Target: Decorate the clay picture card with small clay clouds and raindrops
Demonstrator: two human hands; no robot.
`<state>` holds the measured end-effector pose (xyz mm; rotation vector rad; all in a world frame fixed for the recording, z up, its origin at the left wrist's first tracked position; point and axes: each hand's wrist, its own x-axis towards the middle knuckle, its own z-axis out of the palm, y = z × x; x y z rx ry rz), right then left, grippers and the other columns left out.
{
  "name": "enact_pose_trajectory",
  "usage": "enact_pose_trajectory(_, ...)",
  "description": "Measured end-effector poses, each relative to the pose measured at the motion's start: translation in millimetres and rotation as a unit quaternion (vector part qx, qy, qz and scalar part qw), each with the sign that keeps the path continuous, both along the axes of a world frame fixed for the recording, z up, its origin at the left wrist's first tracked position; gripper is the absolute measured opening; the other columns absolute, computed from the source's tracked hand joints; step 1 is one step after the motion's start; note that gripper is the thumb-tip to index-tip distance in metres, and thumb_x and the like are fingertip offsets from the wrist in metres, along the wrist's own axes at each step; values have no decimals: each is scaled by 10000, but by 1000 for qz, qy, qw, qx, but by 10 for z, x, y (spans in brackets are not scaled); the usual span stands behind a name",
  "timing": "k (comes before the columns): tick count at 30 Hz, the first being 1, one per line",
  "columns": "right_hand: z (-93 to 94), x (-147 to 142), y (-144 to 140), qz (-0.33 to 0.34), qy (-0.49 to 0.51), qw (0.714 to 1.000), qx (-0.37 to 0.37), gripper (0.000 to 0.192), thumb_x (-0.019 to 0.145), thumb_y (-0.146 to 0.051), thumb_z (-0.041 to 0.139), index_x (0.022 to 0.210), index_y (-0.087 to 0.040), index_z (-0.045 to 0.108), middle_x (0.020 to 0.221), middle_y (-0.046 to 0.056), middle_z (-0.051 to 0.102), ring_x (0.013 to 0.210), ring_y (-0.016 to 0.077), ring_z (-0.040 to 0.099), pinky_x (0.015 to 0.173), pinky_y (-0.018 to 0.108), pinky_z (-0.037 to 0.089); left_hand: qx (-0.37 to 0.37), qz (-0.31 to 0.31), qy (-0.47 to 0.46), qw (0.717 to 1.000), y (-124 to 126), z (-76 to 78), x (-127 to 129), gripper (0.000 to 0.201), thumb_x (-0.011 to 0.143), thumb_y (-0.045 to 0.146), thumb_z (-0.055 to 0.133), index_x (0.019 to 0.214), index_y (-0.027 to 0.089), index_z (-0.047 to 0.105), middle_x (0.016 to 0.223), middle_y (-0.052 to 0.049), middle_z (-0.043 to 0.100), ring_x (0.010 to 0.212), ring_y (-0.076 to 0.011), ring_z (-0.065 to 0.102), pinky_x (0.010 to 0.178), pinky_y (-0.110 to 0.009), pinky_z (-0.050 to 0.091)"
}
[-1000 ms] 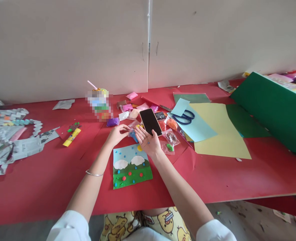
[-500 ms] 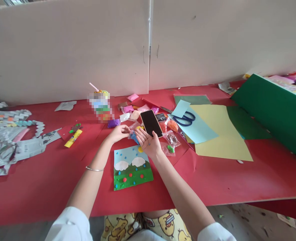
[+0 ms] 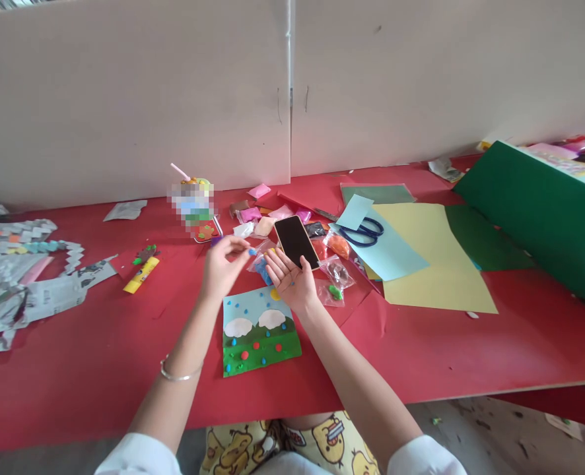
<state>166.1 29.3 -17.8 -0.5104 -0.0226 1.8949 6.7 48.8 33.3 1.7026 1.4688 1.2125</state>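
Note:
My left hand (image 3: 223, 265) is closed in a pinch on a small blue piece of clay (image 3: 251, 252). Beside it, my right hand (image 3: 291, 280) is turned palm up with its fingers stretched out, and a tiny blue bit shows on the palm. Both hands hover just beyond a picture card (image 3: 267, 348) with white clouds, blue drops, red dots and a yellow sun on sky and green ground. A bag of blue clay (image 3: 263, 269) lies between the hands, partly hidden. Behind my right fingers lies a dark-screened phone (image 3: 296, 239).
Several small bags of coloured clay, including an orange one (image 3: 339, 247), surround the phone. Dark blue scissors (image 3: 366, 232) rest on light blue paper (image 3: 396, 254) and a yellow sheet (image 3: 441, 264). A yellow glue stick (image 3: 141, 274) and folded paper strips (image 3: 5, 264) lie left. A green board (image 3: 535, 204) stands right.
My left hand has drawn back a little and turned, so the blue clay piece now shows at its fingertips. My right hand stays palm up. The view has shifted slightly.

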Motion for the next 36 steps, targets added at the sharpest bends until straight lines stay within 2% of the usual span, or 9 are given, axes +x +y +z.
enact_pose_trajectory(2,46,1,-27,-6,0,1000,25,545,966,-461,239,1211,-142,607,1223,98,679,1181,181,613,1066,360,440,29,-54,54,997,-214,3,252,84,823,251,622,891,205,638,900,-27,689,852,-164,659,779,-277,527)
enact_pose_trajectory(5,104,21,-87,-17,6,998,65,572,964,-486,211,1187,-152,617,1300,95,633,1239,188,570,1115,382,382,75,-103,148,981,-429,-112,532,82,841,176,590,867,212,658,853,-19,678,788,-151,645,758,-277,532)
enact_pose_trajectory(9,132,68,-151,-42,8,996,84,565,961,-493,212,1179,-163,615,1379,90,569,1281,188,533,1149,400,334,115,-132,180,968,-561,-256,621,183,852,106,531,930,219,652,920,-28,692,907,-175,645,852,-316,526)
enact_pose_trajectory(19,185,75,-163,-45,-16,994,96,563,964,-512,203,1183,-197,615,1392,57,562,1300,172,512,1142,391,344,45,-104,123,986,-647,-175,634,168,795,111,590,905,226,643,881,-10,707,859,-172,655,824,-322,554)
enact_pose_trajectory(23,228,74,-186,-35,-21,994,97,583,961,-525,180,1197,-207,608,1413,47,543,1320,171,490,1145,407,340,100,-79,180,975,-609,-207,663,148,824,126,563,885,224,657,866,-16,712,852,-184,643,814,-340,549)
enact_pose_trajectory(26,208,81,-191,-47,-11,994,95,581,959,-521,184,1186,-196,609,1396,59,557,1303,167,508,1143,400,344,164,-64,254,951,-701,-211,721,224,899,166,495,1024,222,673,1029,-46,725,1002,-213,640,915,-388,515)
enact_pose_trajectory(29,141,101,-185,-71,13,992,104,553,953,-504,205,1171,-203,615,1372,49,578,1285,160,527,1137,386,356,207,-89,330,917,-916,-227,813,385,943,248,461,1316,220,550,1311,-71,623,1230,-248,555,1047,-434,437)
enact_pose_trajectory(31,91,119,-173,-91,26,991,95,520,947,-483,235,1159,-205,620,1379,45,572,1283,152,529,1127,357,369,219,-123,372,894,-1091,-259,872,496,954,297,444,1441,209,409,1402,-73,546,1279,-250,525,1074,-424,423)
enact_pose_trajectory(36,8,141,-114,-140,28,989,35,481,930,-468,302,1143,-182,625,1384,68,568,1269,145,541,1103,304,394,239,-156,408,867,-1367,-317,949,634,969,360,404,1531,163,185,1456,-82,473,1322,-242,487,1050,-361,464)
